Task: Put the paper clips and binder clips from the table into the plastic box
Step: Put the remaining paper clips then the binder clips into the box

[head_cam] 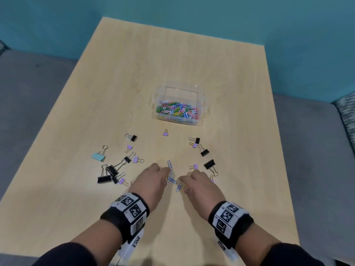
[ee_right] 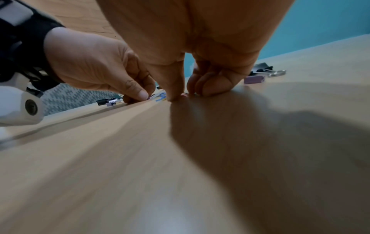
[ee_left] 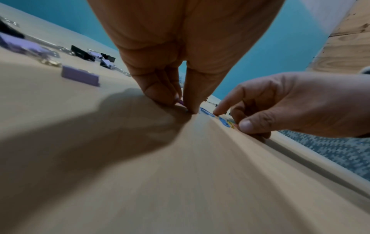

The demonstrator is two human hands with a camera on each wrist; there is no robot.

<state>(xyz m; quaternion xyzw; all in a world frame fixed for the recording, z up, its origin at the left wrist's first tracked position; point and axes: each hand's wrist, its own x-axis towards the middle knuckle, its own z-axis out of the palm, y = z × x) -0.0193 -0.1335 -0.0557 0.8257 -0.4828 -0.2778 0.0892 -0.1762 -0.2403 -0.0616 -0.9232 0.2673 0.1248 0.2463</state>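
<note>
A clear plastic box [head_cam: 199, 104] holding several coloured paper clips stands mid-table. Blue paper clips [head_cam: 169, 165] lie between my hands near the front. My left hand [head_cam: 169, 174] has its thumb and fingers pressed together on the table, pinching a small purple paper clip [ee_left: 181, 102]. My right hand [head_cam: 183, 184] has curled fingers and its thumb tip down on the table, closing on a small reddish paper clip [ee_right: 185, 94]. Another blue paper clip [ee_left: 224, 122] lies between the right hand's index finger and thumb. Black, purple and light-blue binder clips [head_cam: 107, 173] lie scattered on both sides.
The wooden table [head_cam: 192, 54] is bare behind the box. More binder clips [head_cam: 209, 164] lie just right of my right hand, and one purple clip [head_cam: 165, 133] sits in front of the box. A grey sofa and teal wall surround the table.
</note>
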